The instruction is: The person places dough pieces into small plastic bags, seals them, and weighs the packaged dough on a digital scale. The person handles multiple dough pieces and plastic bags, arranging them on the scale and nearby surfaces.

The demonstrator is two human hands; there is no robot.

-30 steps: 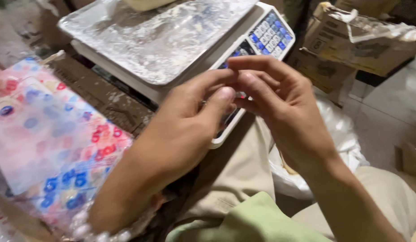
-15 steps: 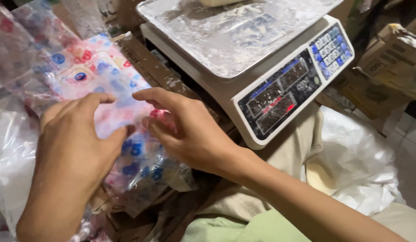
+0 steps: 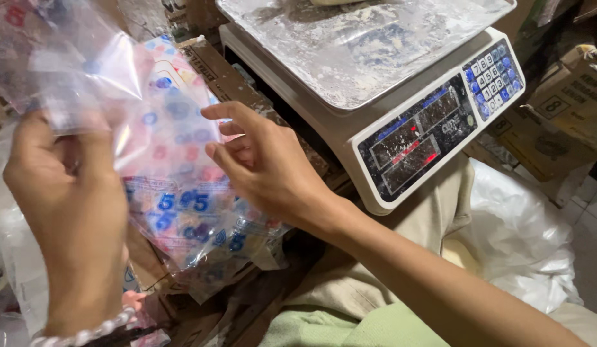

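- Hands, two: left hand (image 3: 57, 193) raised at the left, fingers pressed together on the top part of one clear plastic bag (image 3: 86, 58), lifted off the stack; beaded bracelet (image 3: 86, 334) on that wrist.
- Right hand (image 3: 266, 167) at the centre, fingers loosely spread and half curled, fingertips (image 3: 212, 112) just touching the printed bags below the lifted one; nothing pinched there.
- Stack of printed plastic bags (image 3: 183, 205), one pile, exact count impossible to tell; clear film with pink and blue round marks, lying on a brown cardboard box (image 3: 221, 77) between the hands.
- Long axis of the stack running from upper left, by the box edge, down to lower right, toward the lap; open end not clear to see.
- Lifted bag hanging roughly flat toward the camera, long axis near upright, top edge beyond the frame.
- Weighing scale (image 3: 375, 96), one, right of the stack: steel pan dusted white, dark display panel and blue keypad (image 3: 494, 80) facing lower right.
- White sack (image 3: 523, 238), one, below the scale beside beige trousers.
- Cardboard cartons (image 3: 568, 103), at least two, at the right edge.
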